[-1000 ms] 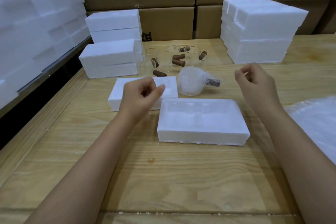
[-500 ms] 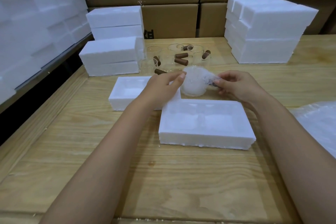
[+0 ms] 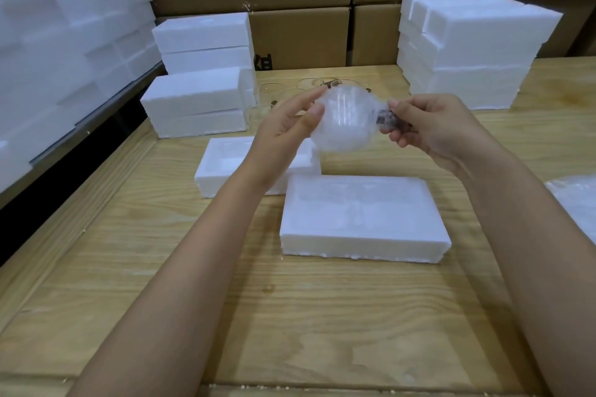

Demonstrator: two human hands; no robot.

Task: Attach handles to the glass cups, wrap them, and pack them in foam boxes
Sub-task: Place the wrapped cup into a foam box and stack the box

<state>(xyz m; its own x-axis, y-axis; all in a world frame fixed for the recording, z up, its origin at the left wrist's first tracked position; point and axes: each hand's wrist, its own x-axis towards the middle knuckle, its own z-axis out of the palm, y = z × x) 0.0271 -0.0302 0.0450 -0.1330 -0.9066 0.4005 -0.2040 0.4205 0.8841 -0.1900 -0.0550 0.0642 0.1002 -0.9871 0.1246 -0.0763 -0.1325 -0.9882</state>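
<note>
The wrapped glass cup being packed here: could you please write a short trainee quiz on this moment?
1. True or false: the wrapped glass cup is resting on the table.
2. Which hand has its grip on the cup's brown handle?
3. The open foam tray nearest the person holds: A) two cups B) one cup C) no cup.

Key: 1. False; it is held in the air. 2. The right hand; the left hand steadies the wrapped body. 3. C.
</note>
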